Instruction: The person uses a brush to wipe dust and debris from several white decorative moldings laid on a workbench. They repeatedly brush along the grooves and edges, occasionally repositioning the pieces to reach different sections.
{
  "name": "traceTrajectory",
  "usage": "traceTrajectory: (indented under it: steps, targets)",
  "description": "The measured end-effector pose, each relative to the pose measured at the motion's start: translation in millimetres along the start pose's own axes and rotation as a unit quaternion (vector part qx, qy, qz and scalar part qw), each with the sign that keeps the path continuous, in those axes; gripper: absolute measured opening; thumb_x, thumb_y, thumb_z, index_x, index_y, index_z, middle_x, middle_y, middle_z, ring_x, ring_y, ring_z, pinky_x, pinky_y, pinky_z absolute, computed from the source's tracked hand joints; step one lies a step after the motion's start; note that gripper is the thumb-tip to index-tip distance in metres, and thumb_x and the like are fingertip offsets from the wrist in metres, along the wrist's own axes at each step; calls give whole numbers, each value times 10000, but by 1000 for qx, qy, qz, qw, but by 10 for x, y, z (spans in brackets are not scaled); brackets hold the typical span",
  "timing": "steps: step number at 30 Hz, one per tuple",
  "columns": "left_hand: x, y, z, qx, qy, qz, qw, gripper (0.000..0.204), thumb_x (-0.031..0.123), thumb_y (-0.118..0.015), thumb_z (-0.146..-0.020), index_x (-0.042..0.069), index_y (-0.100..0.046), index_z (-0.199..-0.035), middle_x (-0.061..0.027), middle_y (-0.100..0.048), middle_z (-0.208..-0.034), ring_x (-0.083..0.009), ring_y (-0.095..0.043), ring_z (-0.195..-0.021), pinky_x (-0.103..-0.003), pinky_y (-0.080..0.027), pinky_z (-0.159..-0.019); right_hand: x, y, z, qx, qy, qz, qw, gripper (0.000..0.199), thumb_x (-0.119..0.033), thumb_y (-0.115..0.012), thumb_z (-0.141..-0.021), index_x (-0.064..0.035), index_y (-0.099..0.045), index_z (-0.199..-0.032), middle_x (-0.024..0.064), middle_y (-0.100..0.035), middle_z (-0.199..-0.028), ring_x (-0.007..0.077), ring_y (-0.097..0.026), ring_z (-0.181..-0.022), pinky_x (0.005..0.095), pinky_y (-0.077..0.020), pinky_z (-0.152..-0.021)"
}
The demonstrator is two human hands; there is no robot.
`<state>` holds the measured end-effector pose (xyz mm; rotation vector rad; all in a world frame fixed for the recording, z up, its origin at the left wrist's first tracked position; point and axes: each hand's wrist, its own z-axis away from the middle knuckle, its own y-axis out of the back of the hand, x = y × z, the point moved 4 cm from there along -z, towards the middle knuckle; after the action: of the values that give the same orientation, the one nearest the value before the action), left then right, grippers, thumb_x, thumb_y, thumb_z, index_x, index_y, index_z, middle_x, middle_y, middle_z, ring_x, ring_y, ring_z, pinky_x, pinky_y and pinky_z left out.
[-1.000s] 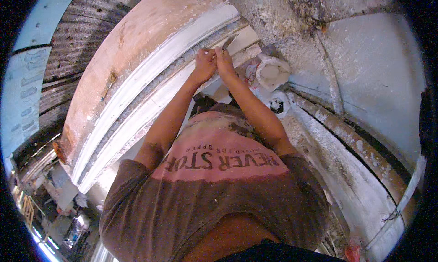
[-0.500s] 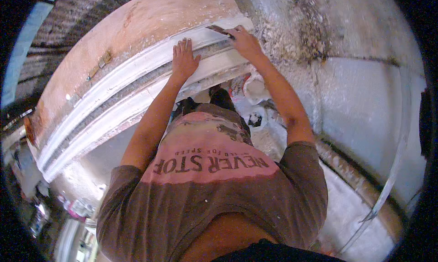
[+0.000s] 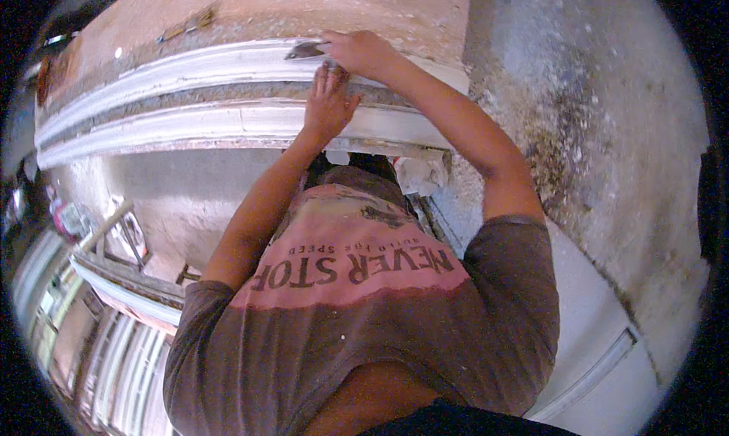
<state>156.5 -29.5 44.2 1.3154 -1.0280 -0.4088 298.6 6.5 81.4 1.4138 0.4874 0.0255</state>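
Observation:
Two long white mouldings (image 3: 190, 66) lie side by side on a worn, plaster-dusted tabletop (image 3: 304, 7). My right hand (image 3: 361, 55) is closed on a putty knife, its dark flat blade (image 3: 306, 50) pointing left against the farther moulding. The handle is mostly hidden in my fingers. Just below it, my left hand (image 3: 330, 108) rests with fingers stretched out, the fingertips reaching the farther moulding and the palm over the nearer moulding (image 3: 228, 117). The left fingertips are close to the right hand and the blade.
A small wooden-looking piece (image 3: 186, 28) lies at the table's back left. Beyond the table's right end is a stained grey surface (image 3: 562, 125). A pale container (image 3: 418, 176) shows partly under the near edge. Racked long white strips (image 3: 129, 368) stand at lower left.
The view has turned. My right hand has slid left along the farther moulding from its right end, bringing the putty knife close to my left hand. The left hand stays laid on the mouldings.

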Motion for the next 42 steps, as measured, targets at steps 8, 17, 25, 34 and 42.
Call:
traceTrajectory:
  steps: [8,17,25,34,42]
  targets:
    - [-44,21,91,-5,15,43,999,653,442,-483,-947,-43,-435,-1382,-221,-383,-1450,-441,-282,-1386,-506,-222,-1163,84,264,136,-79,13,4,997,350,-112,-523,-879,-101,-598,-1220,87,-590,-1224,318,-673,-904,421,-567,-744]
    - [-317,105,91,-79,22,58,995,606,428,-487,-947,11,-465,-1385,-221,-366,-1477,-422,-274,-1402,-503,-194,-1174,-474,-39,-1045,-72,9,17,997,328,-139,-547,-862,-57,-600,-1176,127,-566,-1281,333,-665,-955,405,-583,-713]
    - [-660,373,337,13,31,51,998,638,417,-521,-927,7,-429,-1407,-205,-355,-1484,-428,-260,-1403,-504,-196,-1172,-136,150,-389,-101,11,33,994,434,-154,-541,-878,-171,-561,-1312,102,-530,-1342,321,-667,-978,414,-576,-762]
    - [-985,-41,470,-42,7,111,993,568,345,-580,-892,-2,-503,-1335,-185,-455,-1409,-414,-335,-1362,-495,-234,-1160,-1591,-186,-2707,10,76,78,994,144,-158,-529,-895,-45,-605,-941,130,-584,-1034,330,-671,-770,438,-566,-620]
    - [-1098,529,486,9,6,133,991,575,319,-585,-896,7,-458,-1362,-180,-395,-1451,-402,-294,-1389,-501,-217,-1172,-688,76,-1164,-144,-2,22,989,382,-156,-496,-902,-85,-547,-1274,170,-525,-1280,348,-672,-953,465,-575,-758]
